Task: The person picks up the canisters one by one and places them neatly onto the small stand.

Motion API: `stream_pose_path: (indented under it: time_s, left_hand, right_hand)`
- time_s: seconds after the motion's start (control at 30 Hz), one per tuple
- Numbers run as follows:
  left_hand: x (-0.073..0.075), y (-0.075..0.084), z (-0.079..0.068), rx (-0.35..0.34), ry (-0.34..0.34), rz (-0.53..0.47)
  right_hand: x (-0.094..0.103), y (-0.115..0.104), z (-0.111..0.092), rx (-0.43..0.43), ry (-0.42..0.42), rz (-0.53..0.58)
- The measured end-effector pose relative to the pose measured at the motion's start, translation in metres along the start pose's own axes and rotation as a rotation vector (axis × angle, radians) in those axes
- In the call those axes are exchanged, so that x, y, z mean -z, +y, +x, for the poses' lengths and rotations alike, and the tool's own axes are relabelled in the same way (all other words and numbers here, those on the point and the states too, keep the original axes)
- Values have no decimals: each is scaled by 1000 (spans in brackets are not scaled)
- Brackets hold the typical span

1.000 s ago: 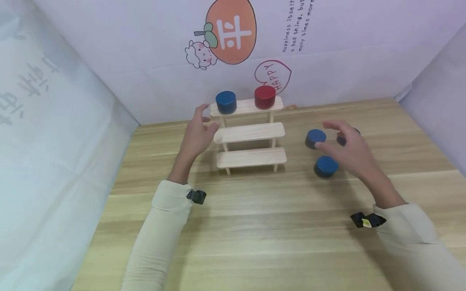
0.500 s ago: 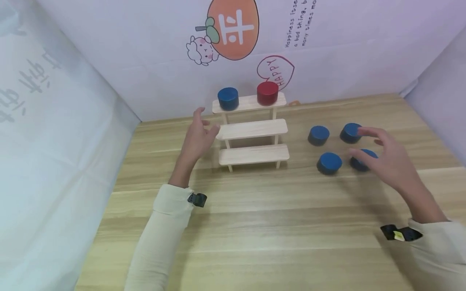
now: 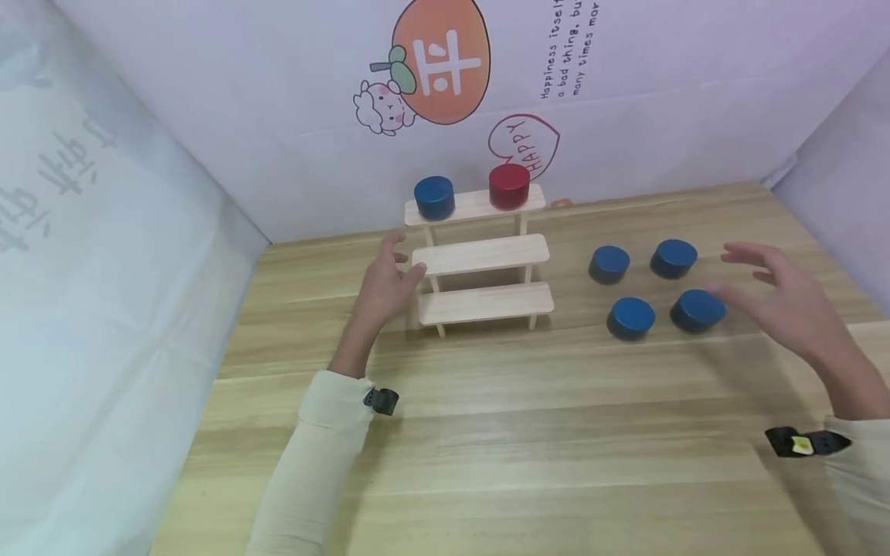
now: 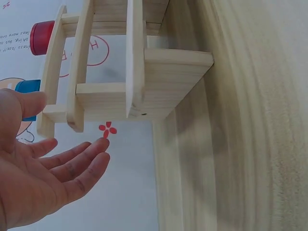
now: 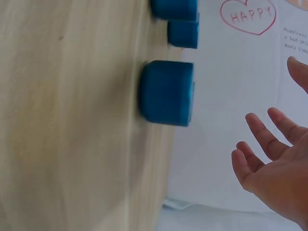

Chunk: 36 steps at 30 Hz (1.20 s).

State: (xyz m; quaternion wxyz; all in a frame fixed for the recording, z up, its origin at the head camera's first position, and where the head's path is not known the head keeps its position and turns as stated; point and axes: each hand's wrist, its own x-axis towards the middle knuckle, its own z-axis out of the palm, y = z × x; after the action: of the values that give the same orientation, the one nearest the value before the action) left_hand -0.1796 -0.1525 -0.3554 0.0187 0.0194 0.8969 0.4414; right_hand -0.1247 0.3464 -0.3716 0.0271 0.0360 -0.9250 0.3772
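Note:
A three-tier wooden shelf (image 3: 480,255) stands toward the back of the table. On its top tier sit a blue cylinder (image 3: 434,198) at the left and a red cylinder (image 3: 509,187) at the right; the two lower tiers are bare. My left hand (image 3: 386,286) hovers at the shelf's left side, fingers relaxed and holding nothing. Several blue cylinders lie on the table right of the shelf, among them a front-right one (image 3: 698,310) and a back-left one (image 3: 609,264). Just right of this group is my right hand (image 3: 786,301), fingers loosely spread, its thumb overlapping the front-right cylinder's edge in the head view.
The wooden table (image 3: 487,432) stretches in front of the shelf. Behind it rises a white backdrop (image 3: 278,154) with printed drawings and lettering, and white sheets (image 3: 90,309) enclose the left and right sides.
My right hand has moved right, off the blue cylinders it partly covered, so they now show. The left hand has lowered slightly beside the shelf. The shelf and cylinders have kept their places.

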Motion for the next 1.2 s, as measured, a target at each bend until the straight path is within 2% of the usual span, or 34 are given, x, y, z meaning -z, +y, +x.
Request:
stream_pose_path:
  time_s: [0.33,0.6,0.77,1.2]
  left_hand:
    - [-4,-6,-3,-59,-8,33]
    - [-7,-12,0,-58,-16,32]
    - [-10,-16,0,-64,-11,21]
    - [-11,-17,2,-74,-37,23]
  right_hand:
    - [3,31,0,40,-47,25]
    - [12,52,-3,121,-229,43]
    - [12,60,-5,166,-268,85]
    - [13,80,0,98,-304,94]
